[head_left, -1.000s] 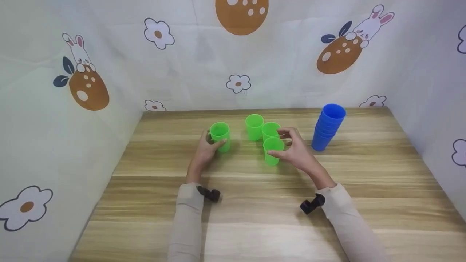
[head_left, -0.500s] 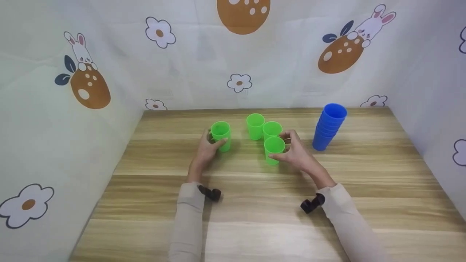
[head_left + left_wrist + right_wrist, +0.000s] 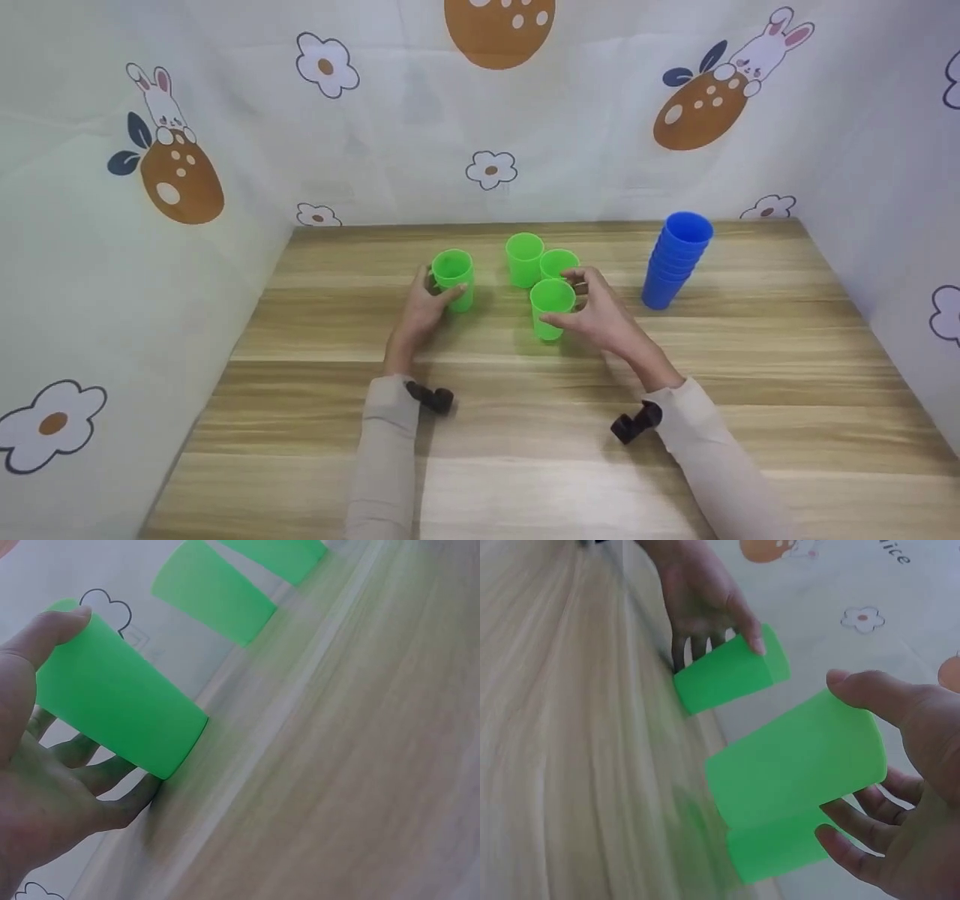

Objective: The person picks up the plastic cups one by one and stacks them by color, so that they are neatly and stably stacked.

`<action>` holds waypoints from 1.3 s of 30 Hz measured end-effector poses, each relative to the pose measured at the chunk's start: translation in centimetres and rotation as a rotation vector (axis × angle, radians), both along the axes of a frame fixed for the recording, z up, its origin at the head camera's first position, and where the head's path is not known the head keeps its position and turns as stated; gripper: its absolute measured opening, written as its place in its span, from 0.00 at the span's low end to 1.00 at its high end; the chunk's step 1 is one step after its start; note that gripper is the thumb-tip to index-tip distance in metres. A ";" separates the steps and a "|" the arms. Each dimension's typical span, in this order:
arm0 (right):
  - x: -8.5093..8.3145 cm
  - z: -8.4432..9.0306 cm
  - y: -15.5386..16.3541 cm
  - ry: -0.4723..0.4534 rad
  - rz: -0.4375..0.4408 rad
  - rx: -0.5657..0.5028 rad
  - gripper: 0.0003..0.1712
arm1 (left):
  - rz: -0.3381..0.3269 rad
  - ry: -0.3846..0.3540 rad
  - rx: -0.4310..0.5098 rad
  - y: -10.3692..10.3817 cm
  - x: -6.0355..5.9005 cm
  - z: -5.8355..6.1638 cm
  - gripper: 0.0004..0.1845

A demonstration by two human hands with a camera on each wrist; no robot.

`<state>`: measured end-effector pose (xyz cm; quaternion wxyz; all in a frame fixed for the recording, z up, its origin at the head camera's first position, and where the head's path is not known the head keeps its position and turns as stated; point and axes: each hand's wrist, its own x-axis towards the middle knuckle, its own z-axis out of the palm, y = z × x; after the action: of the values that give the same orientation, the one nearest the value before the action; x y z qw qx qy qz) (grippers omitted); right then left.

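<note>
My left hand (image 3: 421, 306) grips a green cup (image 3: 454, 279) that stands upright on the wooden table (image 3: 525, 420); in the left wrist view the thumb and fingers of that hand (image 3: 34, 765) wrap round this cup (image 3: 120, 705). My right hand (image 3: 598, 315) grips a second green cup (image 3: 553, 307) near the table's middle. The right wrist view shows that hand (image 3: 911, 780) holding its cup (image 3: 799, 765) between thumb and fingers. Two more green cups (image 3: 523, 259) (image 3: 559, 262) stand just behind it, close together.
A tilted stack of several blue cups (image 3: 675, 259) stands at the back right. Cloth walls printed with flowers and rabbits (image 3: 172, 150) close in the left, back and right sides. Bare wood lies along the front of the table.
My right hand has carried its green cup a little to the left, away from the two cups behind. The left hand and its cup have stayed put.
</note>
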<state>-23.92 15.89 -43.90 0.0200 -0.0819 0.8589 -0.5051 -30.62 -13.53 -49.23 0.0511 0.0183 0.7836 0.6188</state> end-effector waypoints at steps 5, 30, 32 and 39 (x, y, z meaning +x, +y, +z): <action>-0.1 2.1 -1.3 0.043 0.015 0.034 0.46 | -0.001 0.001 -0.017 -0.2 0.0 0.0 0.41; -3.4 8.8 -7.4 0.026 0.071 -0.122 0.43 | -0.043 0.022 0.018 -0.1 -0.1 0.1 0.42; -3.7 8.9 -7.9 0.013 0.075 -0.159 0.42 | -0.049 0.030 0.023 -0.2 -0.1 0.1 0.42; -4.4 7.9 -10.1 0.031 0.080 -0.240 0.41 | -0.038 0.048 0.033 -0.5 -0.1 -0.2 0.39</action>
<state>-28.29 5.75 -35.96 0.0172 -0.1258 0.7886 -0.6017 -30.76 -13.99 -49.42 0.0437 0.0490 0.7739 0.6299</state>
